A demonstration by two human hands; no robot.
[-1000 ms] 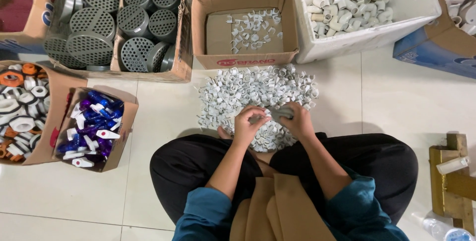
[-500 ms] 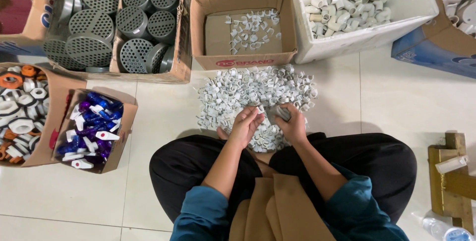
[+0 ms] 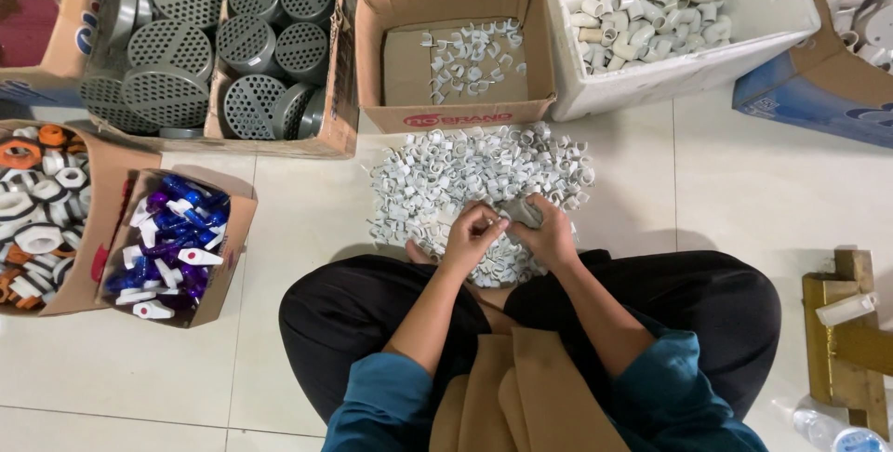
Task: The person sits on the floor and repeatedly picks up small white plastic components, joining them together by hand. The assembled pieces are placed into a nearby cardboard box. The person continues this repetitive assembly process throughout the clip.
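Note:
I sit cross-legged on a tiled floor before a heap of small white plastic clips (image 3: 465, 178). My left hand (image 3: 473, 236) is closed around a few white clips at the near edge of the heap. My right hand (image 3: 549, 233) grips a small grey piece (image 3: 519, 211) and meets the left hand over the heap. Behind the heap stands an open cardboard box (image 3: 372, 52) with a thin layer of the same white clips (image 3: 470, 57) on its bottom.
A white bin of white pipe elbows (image 3: 651, 15) stands at the back right. Boxes of grey perforated strainers (image 3: 200, 52) are at the back left. A box of blue and white valves (image 3: 172, 243) and a box of white and orange rings (image 3: 33, 210) sit to my left. A brass-coloured fixture (image 3: 851, 340) lies at right.
Both hands have drawn slightly toward each other and closer to me over the near edge of the heap. The boxes have not moved.

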